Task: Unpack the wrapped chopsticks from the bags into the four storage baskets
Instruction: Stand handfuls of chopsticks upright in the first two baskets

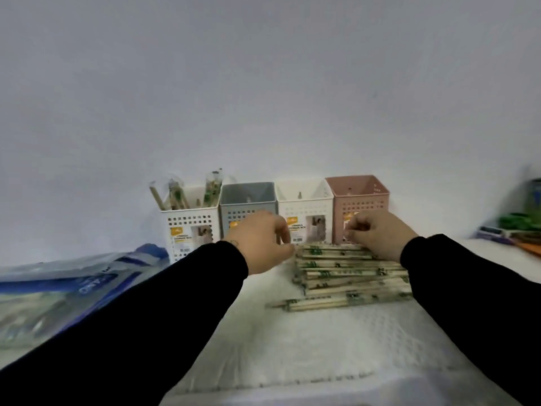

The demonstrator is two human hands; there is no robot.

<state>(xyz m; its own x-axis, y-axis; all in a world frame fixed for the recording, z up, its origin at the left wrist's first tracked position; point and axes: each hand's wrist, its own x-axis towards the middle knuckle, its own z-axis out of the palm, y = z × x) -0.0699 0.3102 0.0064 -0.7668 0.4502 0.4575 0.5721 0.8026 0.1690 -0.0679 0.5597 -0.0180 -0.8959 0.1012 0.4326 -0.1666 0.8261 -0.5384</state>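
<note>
Both hands hover with fingers curled over the far edge of the chopstick pile [351, 273]. The left hand [263, 244] pinches at the pile's near-left end, thumb against fingertips; whether it grips a wrapped pair, I cannot tell. The right hand [377, 238] is loosely closed above the pile's right half, its hold also unclear. The chopsticks lie crosswise, long axis running from one hand to the other, just below both. Beyond the knuckles stand four baskets in a row: white [190, 227] with some chopsticks, grey [248, 206], white [304, 209], pink [357, 200]. Left of the left sleeve lies a blue bag [73, 282] on the worktop [292, 347].
</note>
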